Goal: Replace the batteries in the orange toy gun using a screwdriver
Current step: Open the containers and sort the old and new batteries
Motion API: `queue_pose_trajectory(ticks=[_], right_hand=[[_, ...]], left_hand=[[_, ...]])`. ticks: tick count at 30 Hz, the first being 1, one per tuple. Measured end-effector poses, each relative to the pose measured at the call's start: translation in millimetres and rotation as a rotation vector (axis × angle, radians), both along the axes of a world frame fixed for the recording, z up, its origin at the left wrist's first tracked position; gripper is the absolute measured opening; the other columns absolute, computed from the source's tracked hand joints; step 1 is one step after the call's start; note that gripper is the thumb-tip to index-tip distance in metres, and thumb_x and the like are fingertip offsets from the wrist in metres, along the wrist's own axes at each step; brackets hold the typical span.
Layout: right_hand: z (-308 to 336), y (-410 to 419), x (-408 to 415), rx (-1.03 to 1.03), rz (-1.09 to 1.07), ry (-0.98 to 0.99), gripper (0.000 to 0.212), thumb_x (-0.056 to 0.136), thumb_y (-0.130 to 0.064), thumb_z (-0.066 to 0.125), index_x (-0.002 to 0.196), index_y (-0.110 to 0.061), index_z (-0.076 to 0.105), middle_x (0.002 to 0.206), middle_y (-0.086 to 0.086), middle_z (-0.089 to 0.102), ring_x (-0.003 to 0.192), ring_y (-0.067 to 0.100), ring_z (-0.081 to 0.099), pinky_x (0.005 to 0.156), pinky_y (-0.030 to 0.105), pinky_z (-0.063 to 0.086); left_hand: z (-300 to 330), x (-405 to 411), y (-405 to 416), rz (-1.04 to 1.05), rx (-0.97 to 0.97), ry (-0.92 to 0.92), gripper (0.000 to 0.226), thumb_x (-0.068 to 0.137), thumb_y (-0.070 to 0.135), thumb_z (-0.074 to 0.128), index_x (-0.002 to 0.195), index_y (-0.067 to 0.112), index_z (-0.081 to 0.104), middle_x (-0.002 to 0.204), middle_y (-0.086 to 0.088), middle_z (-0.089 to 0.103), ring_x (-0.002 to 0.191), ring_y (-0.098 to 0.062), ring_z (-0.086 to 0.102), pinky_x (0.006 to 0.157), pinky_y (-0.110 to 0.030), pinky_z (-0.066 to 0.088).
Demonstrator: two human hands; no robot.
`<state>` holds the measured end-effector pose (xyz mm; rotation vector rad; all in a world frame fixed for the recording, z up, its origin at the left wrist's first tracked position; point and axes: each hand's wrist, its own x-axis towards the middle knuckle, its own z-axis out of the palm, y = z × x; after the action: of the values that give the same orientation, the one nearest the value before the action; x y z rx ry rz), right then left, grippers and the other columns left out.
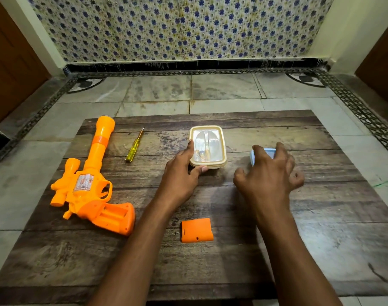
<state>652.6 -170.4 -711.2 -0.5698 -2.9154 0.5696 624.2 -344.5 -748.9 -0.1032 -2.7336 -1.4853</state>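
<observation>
The left hand (180, 167) grips the near left corner of a lidded cream container (208, 146), thumb on its near wall. The right hand (269, 171) hovers with fingers spread over a pale blue object (262, 152). On the wooden table (232, 261), the orange toy gun (90, 184) lies far left, barrel pointing away, grip compartment open. Beside it lies the yellow screwdriver (134, 145), tip pointing away; the orange battery cover (196, 230) lies nearer.

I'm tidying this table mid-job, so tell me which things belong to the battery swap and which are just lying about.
For the job: orange toy gun, battery cover, loose screw, screwdriver, cream lidded box held by left hand.

Unclear use: blue item under right hand.
</observation>
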Motion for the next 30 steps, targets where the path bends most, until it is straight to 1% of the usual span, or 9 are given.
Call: queue_pose_trajectory(ticks=[5,9,12,15,16,18,21,26,30], right_hand=[[-6.0,8.5,-4.9,-0.084,-0.059,0.002,0.041,0.086,-0.016,0.064,0.127,-0.015,0.061,0.145,0.021,0.038,0.129,0.046,0.041,0.106,0.059,0.035],[-3.2,7.8,-5.0,-0.146,-0.046,0.127,0.037,0.085,-0.017,0.067,0.12,-0.007,0.066,0.138,0.022,0.047,0.121,0.047,0.049,0.104,0.057,0.041],[-0.3,-3.6,-5.2,-0.162,0.005,0.264,0.036,0.084,-0.021,0.068,0.117,-0.004,0.07,0.136,0.023,0.051,0.116,0.045,0.057,0.1,0.056,0.049],[3.9,-20.0,-4.6,-0.253,0.097,0.455,0.037,0.083,-0.018,0.072,0.116,-0.001,0.073,0.127,0.024,0.059,0.106,0.037,0.065,0.095,0.02,0.049],[5.3,-25.6,-3.4,-0.287,0.136,0.508,0.037,0.082,-0.016,0.074,0.116,-0.001,0.074,0.125,0.024,0.062,0.105,0.034,0.066,0.09,0.004,0.041],[6.6,-39.3,-0.4,-0.335,0.231,0.587,0.036,0.082,-0.017,0.077,0.115,-0.004,0.075,0.121,0.021,0.064,0.1,0.023,0.066,0.079,-0.008,0.034],[3.0,-59.1,4.3,-0.364,0.361,0.652,0.035,0.082,-0.024,0.078,0.111,-0.005,0.076,0.117,0.019,0.065,0.094,0.013,0.061,0.077,-0.006,0.039],[-6.3,-73.7,5.9,-0.381,0.529,0.656,0.045,0.083,-0.031,0.079,0.118,-0.003,0.075,0.118,0.015,0.069,0.103,0.019,0.069,0.091,0.002,0.044],[-12.2,-77.9,4.1,-0.34,0.654,0.767,0.034,0.087,-0.02,0.078,0.117,-0.002,0.077,0.122,0.017,0.073,0.119,0.026,0.07,0.104,0.026,0.053]], left_hand=[[1.1,0.0,0.3,0.023,0.021,-0.041,0.08,0.096,0.017,0.073,0.163,0.025,0.03,0.154,0.002,0.054,0.132,-0.009,0.056,0.112,-0.03,0.046],[-2.5,-0.7,-3.0,0.039,-0.001,-0.008,0.083,0.089,0.032,0.078,0.16,0.033,0.035,0.154,0.005,0.051,0.139,-0.015,0.049,0.113,-0.045,0.048],[4.0,2.4,-3.8,0.193,-0.07,0.072,0.067,0.092,0.04,0.074,0.151,0.028,0.047,0.149,0.001,0.048,0.139,-0.023,0.045,0.11,-0.048,0.048],[15.1,3.2,-4.9,0.345,0.05,0.248,0.028,0.101,0.025,0.063,0.128,0.019,0.067,0.126,0.0,0.066,0.114,-0.015,0.063,0.091,-0.043,0.059],[18.5,3.5,-4.8,0.347,0.151,0.253,0.019,0.102,0.022,0.06,0.118,0.018,0.07,0.116,0.0,0.071,0.103,-0.014,0.068,0.084,-0.041,0.061],[22.6,3.6,-3.8,0.299,0.431,0.127,0.018,0.106,0.018,0.056,0.108,0.014,0.073,0.101,-0.006,0.077,0.088,-0.016,0.074,0.073,-0.037,0.061],[24.5,5.5,-0.6,0.219,0.776,-0.111,0.027,0.108,0.022,0.052,0.115,0.004,0.07,0.103,-0.016,0.077,0.089,-0.022,0.076,0.072,-0.035,0.062],[17.7,0.4,-12.2,0.307,1.037,-0.244,0.071,0.085,0.056,0.064,0.142,0.015,0.059,0.138,-0.016,0.065,0.124,-0.034,0.066,0.104,-0.056,0.054],[20.8,3.0,-17.9,0.273,1.217,-0.344,0.071,0.096,0.061,0.051,0.141,0.007,0.06,0.136,-0.023,0.066,0.129,-0.043,0.061,0.108,-0.058,0.05]])
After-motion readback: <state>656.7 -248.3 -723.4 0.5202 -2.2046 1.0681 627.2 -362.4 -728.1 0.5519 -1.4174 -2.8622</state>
